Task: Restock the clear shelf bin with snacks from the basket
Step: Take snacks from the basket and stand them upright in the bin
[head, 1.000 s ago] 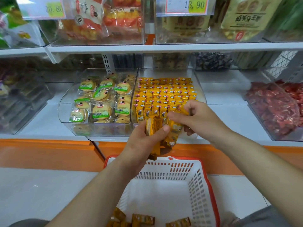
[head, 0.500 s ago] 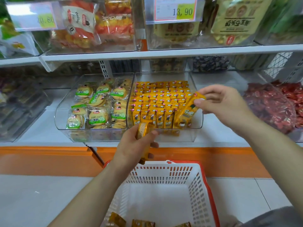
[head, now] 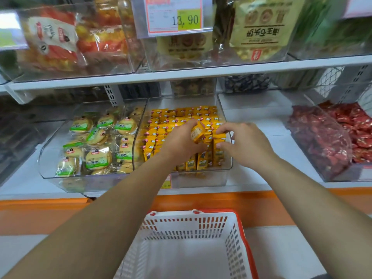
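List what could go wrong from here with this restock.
1. The left hand holds a tilted yellow packet over tightly packed rows; wedging it in may topple the standing packets the right hand pinches.
2. The clear bin looks nearly full, so packets could spill over its low front wall.

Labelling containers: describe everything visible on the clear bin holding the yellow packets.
The clear bin is see-through hard-looking plastic, open-topped, with straight side walls and a low rounded front lip. It sits level on the white shelf, side by side with a matching bin of green-labelled cakes on its left. Upright yellow packets fill it in tight rows. The left hand holds a loose packet over the rows; the right hand pinches yellow packets at the front right corner.
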Available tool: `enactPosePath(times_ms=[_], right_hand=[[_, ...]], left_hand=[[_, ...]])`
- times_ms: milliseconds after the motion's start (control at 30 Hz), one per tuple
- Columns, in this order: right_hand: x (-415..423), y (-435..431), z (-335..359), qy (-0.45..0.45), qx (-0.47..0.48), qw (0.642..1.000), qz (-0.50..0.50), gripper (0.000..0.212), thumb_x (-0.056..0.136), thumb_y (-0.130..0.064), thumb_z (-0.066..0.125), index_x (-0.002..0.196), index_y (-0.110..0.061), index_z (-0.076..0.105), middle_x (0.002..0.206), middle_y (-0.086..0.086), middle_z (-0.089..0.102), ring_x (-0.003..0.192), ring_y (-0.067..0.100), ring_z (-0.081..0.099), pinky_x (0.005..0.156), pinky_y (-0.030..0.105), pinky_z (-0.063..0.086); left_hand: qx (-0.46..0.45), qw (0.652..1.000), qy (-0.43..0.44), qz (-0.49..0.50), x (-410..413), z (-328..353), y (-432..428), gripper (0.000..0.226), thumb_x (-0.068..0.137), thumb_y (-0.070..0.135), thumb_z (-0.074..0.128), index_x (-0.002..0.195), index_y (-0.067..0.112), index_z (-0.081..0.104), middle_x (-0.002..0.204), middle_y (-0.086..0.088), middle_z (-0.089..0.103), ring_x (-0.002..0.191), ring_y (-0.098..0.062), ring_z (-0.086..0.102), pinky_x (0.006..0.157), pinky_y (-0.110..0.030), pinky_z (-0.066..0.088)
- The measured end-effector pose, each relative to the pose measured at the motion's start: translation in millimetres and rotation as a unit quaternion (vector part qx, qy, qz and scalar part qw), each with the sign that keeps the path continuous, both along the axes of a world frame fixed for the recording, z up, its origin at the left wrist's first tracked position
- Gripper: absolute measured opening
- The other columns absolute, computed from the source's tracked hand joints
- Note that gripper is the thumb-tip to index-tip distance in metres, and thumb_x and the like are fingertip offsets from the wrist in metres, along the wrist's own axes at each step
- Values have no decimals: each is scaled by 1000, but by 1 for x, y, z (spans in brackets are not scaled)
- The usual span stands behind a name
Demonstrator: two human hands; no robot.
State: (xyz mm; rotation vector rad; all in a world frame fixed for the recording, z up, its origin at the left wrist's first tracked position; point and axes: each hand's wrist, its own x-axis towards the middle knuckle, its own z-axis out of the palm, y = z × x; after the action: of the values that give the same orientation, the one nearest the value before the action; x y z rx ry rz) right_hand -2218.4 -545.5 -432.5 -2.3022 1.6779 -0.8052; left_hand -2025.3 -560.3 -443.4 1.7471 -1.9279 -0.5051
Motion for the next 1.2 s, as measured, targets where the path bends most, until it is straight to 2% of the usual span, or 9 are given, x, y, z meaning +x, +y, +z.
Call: enactPosePath(times_ms=[200, 300, 433, 567, 667, 833, 1033, 1133, 1200], right_hand=[[9, -12, -7, 84, 17, 996, 14, 30, 79, -37, 80, 105, -39, 66, 107, -10, 69, 104, 21, 57, 74, 32, 41], [16, -18, -8, 109, -54, 993, 2, 27, 74, -43, 82, 96, -39, 67, 77, -12, 58, 97, 20, 54, 72, 32, 28], [17, -24, -12, 91, -43, 995, 5, 26, 71, -45, 83, 81, -41, 60, 66, -22, 44, 87, 15, 42, 75, 33, 25], [18, -23, -15, 27, 38, 999, 10, 27, 74, -41, 84, 77, -42, 57, 78, -23, 53, 92, 12, 44, 73, 31, 35], [24, -24, -14, 78, 26, 997, -14, 25, 77, -42, 81, 77, -40, 56, 87, -13, 62, 91, 15, 42, 75, 33, 31], [34, -23, -17, 144, 0, 989, -38, 23, 75, -44, 82, 77, -39, 59, 93, -12, 60, 97, 20, 46, 77, 34, 28], [36, -24, -17, 192, -14, 980, -39, 23, 77, -52, 76, 94, -38, 70, 91, -10, 70, 84, 17, 38, 73, 33, 28], [28, -18, -13, 203, 9, 979, -14, 34, 81, -54, 71, 112, -39, 67, 108, -6, 69, 97, 22, 52, 76, 35, 34], [21, -10, -4, 200, -5, 980, -26, 41, 82, -56, 69, 118, -38, 66, 120, -5, 65, 108, 24, 56, 82, 37, 42]], left_hand=[[-36, 987, -151, -39, 2, -18, -9, 67, 76, 43, 86, 133, 36, 51, 112, -1, 70, 97, -27, 65, 64, -33, 44], [-37, 995, -97, -12, 11, -21, -6, 69, 74, 40, 89, 133, 32, 54, 110, -2, 72, 95, -28, 65, 65, -33, 45], [-29, 999, -44, -6, 15, -23, -1, 66, 75, 35, 89, 130, 30, 55, 105, -1, 73, 91, -27, 67, 69, -36, 55], [-4, 1000, 31, 3, 17, -25, 1, 67, 74, 31, 91, 131, 29, 54, 105, 4, 73, 90, -21, 68, 72, -34, 58], [6, 997, 73, 5, 18, -25, 2, 63, 77, 26, 90, 128, 28, 55, 101, 10, 73, 92, -16, 70, 80, -38, 62], [25, 994, 108, 9, 18, -24, 0, 60, 77, 23, 90, 125, 29, 54, 98, 7, 72, 91, -19, 70, 81, -45, 62], [54, 987, 149, -13, 17, -1, 7, 63, 86, 5, 78, 136, 28, 46, 100, 7, 61, 94, -23, 65, 80, -46, 61], [73, 987, 135, -41, 23, 17, 18, 76, 89, -3, 70, 148, 28, 35, 126, -1, 55, 108, -26, 60, 69, -31, 55], [81, 989, 113, -54, 27, 25, 31, 80, 91, -3, 68, 154, 29, 30, 148, -8, 42, 125, -28, 53, 79, -25, 49]])
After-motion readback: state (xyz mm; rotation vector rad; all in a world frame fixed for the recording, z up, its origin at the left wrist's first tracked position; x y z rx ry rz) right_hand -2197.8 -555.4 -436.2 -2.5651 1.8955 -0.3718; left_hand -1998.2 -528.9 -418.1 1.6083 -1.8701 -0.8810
